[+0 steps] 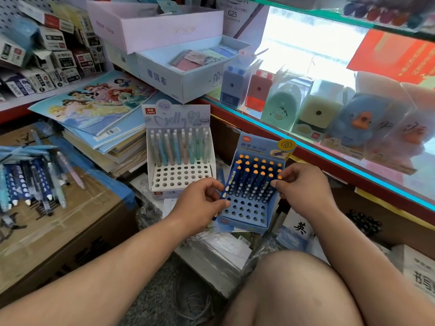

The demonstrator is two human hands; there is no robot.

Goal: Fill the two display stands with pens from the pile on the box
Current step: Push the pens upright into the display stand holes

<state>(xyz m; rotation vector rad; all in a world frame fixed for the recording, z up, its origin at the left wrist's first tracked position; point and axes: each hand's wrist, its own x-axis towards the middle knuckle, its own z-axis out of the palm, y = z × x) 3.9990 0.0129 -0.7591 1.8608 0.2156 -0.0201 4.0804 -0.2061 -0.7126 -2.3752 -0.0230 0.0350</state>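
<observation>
Currently both hands are at the blue stand (247, 211), which sits near frame centre, at 4 o'clock of the white stand (182, 178) and just beside it.

Left hand (203, 202): grip clenched round a dark blue pen (231, 180) that lies slanted along the stand's 9 o'clock wall, with its orange cap toward 1 o'clock and its tip toward 7 o'clock.

Right hand (300, 185): grip is a thumb-and-forefinger pinch on the orange top of a capped pen (280, 177) at the stand's 3 o'clock edge. The pen's barrel is hidden behind the fingers.

Blue stand: the rear rows hold upright orange-capped pens (255, 176), and the front rows of holes are unfilled.

White stand: pastel pens (179, 147) stand in the rear rows, and the front holes are unfilled.

Pen pile (35, 182): at 9 o'clock of frame, lying on the cardboard box (77, 234). It mixes dark blue and pale pens and is well apart from both hands.

Other: a book stack (98, 109) with a cartoon cover is at 11 o'clock, behind the white stand. A glass shelf (353, 171) runs from 1 to 3 o'clock and carries boxed sharpeners (316, 111). A bare knee (299, 290) is at 5 o'clock.
</observation>
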